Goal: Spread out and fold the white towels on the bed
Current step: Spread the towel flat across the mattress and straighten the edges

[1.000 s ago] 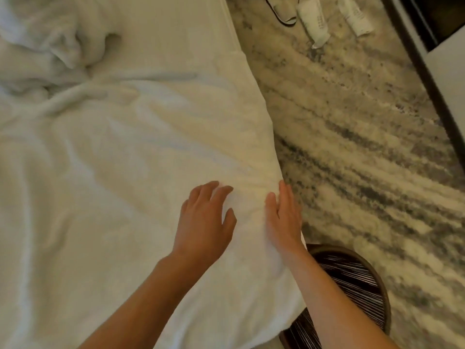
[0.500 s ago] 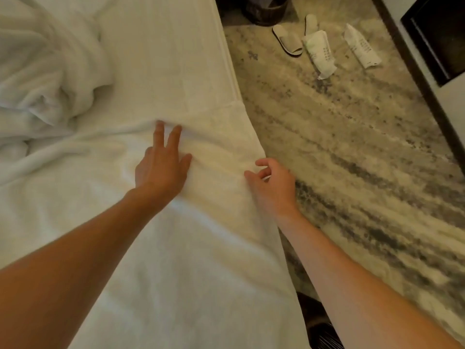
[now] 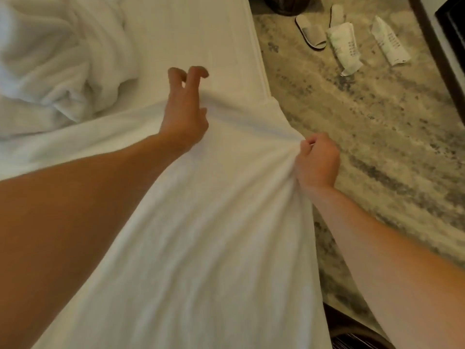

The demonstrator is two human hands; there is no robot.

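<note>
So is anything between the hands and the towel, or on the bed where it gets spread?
Nothing between: the right hand already grips the towel at its edge, and the left hand pinches its far edge. A crumpled pile of white fabric sits on the bed, far left.

Soft, warm light over the room. A carpet on the floor, cream with grey streaks and dark spots. On it, near the top, one pale slipper lying flat, with the heel of a second slipper just beside. Two white paper packets with small print, lying apart. A dark round basket at the top edge, cut off. A dark wooden edge of some furniture along the right side. A round dark striped thing at the bottom, partly hidden.
</note>
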